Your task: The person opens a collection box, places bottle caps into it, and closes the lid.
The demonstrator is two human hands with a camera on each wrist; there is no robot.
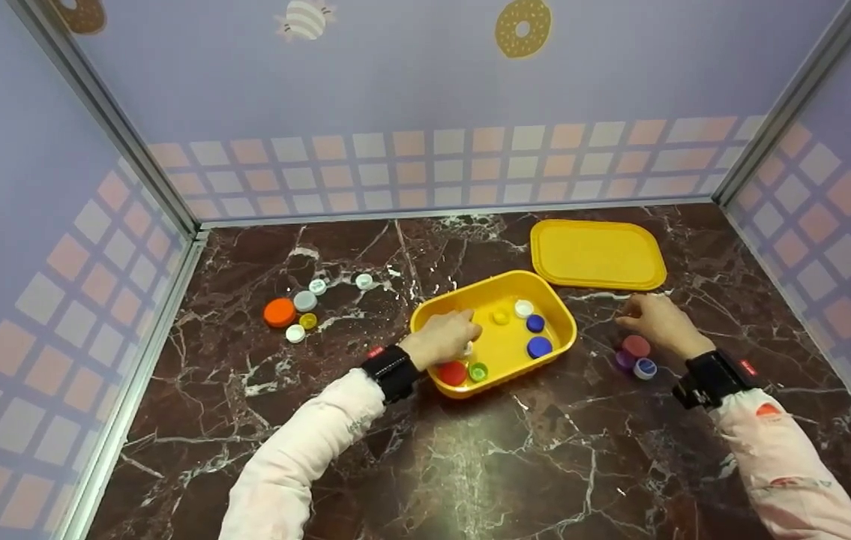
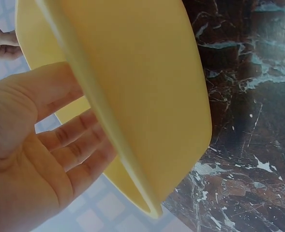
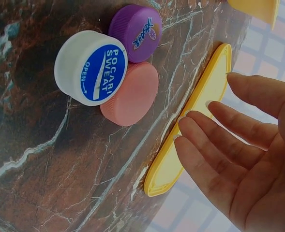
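Note:
My left hand reaches over the near-left rim of a yellow plastic box. Inside it, a red cap and a green cap lie close by the hand. In the left wrist view the box wall hides the fingertips, so I cannot tell whether they pinch a cap. My right hand hovers with loosely bent fingers and nothing in them. Beside it on the tabletop sit a white bottle cap with a blue "Pocari Sweat" top, a purple cap and a pink cap.
Two blue caps, a white cap and a yellow cap lie in the box. Its yellow lid rests behind, to the right. Leftward on the marble top are an orange cap and several smaller caps. Patterned panels enclose the table.

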